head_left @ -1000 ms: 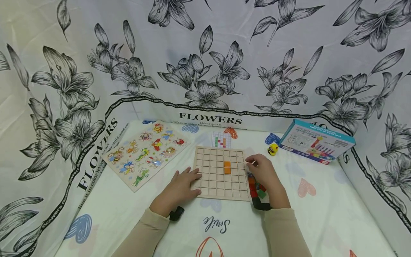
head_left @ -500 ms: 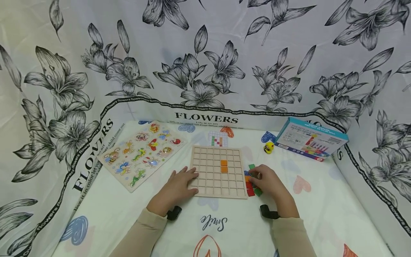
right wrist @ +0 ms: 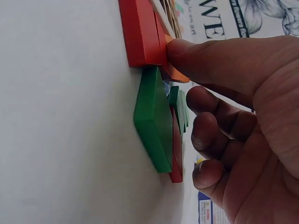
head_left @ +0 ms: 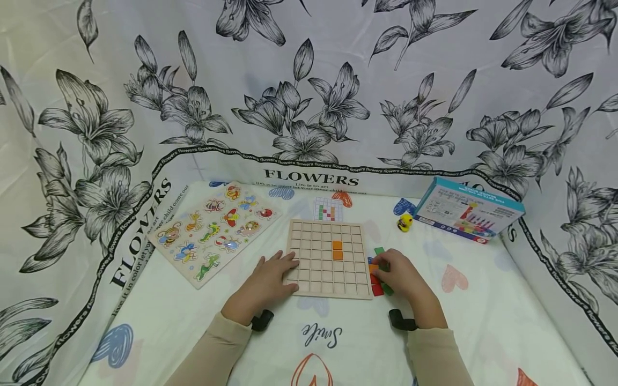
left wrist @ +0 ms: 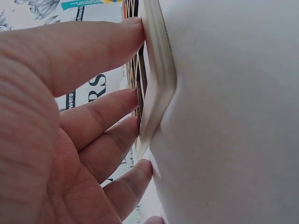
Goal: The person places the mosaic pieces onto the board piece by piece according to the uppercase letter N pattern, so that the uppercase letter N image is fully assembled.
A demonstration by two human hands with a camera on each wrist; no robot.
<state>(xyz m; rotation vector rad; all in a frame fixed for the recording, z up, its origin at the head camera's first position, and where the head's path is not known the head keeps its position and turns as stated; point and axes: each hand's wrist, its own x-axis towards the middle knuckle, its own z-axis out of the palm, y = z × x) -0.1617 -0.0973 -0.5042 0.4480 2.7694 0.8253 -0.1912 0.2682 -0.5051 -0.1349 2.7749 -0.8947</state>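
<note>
A pale wooden grid board [head_left: 311, 276] lies flat on the table, with two orange square tiles [head_left: 337, 250] set in its cells. My left hand [head_left: 267, 281] rests on the board's left edge, fingers spread; in the left wrist view the thumb [left wrist: 93, 51] and fingertips touch its rim. To the right of the board, my right hand [head_left: 403, 276] pinches an orange tile [right wrist: 178, 74] at the loose pile, its index fingertip partly hidden behind the thumb. Around it lie red tiles [right wrist: 141, 37] and green tiles [right wrist: 154, 121].
A pattern card [head_left: 328, 209] lies behind the board. To the left is an insect puzzle board [head_left: 193, 279]. A small yellow toy [head_left: 404, 222] and a blue-topped box [head_left: 470, 212] stand at the back right. Flowered cloth walls enclose the table.
My right hand has come down from beside the board's upper right edge to the loose tiles, and its thumb and index finger have closed on an orange one. My left hand stays put.
</note>
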